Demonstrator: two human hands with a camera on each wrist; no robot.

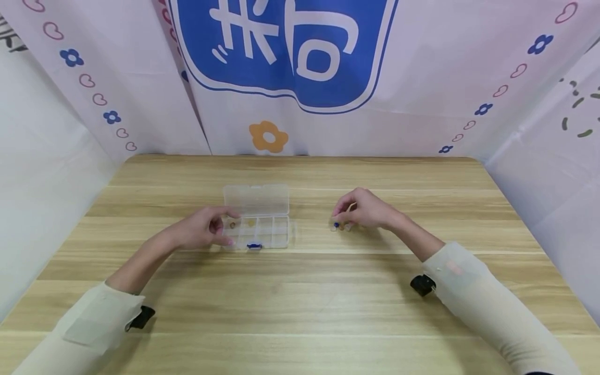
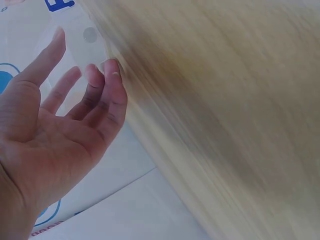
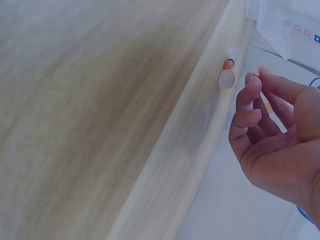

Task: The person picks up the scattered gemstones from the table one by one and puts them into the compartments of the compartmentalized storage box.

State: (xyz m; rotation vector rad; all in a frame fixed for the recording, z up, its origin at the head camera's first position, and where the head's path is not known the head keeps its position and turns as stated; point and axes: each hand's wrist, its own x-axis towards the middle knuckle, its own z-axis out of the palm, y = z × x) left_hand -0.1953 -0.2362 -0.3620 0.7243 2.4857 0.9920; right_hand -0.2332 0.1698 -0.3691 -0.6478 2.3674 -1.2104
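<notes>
A clear plastic compartment box [image 1: 279,233] lies with its lid [image 1: 256,200] raised at the back and a blue clasp [image 1: 254,246] in front. My left hand [image 1: 201,228] spans its left end, thumb at the front corner and index finger near the hinge. A small brownish piece [image 1: 232,225] and a yellowish piece [image 1: 251,223] sit in separate compartments. Right of the box, my right hand [image 1: 367,209] pinches a tiny whitish piece [image 3: 257,70] between thumb and index finger. Below those fingertips lie a blue piece [image 1: 336,225], an orange piece [image 3: 228,64] and a round whitish piece [image 3: 227,79].
The wood-grain table [image 1: 281,302] runs back to a printed cloth [image 1: 375,133] hung behind it. White cloth sides [image 1: 529,130] close in the left and right. A dark wrist device [image 1: 423,285] hangs below the right sleeve, another [image 1: 140,317] by the left.
</notes>
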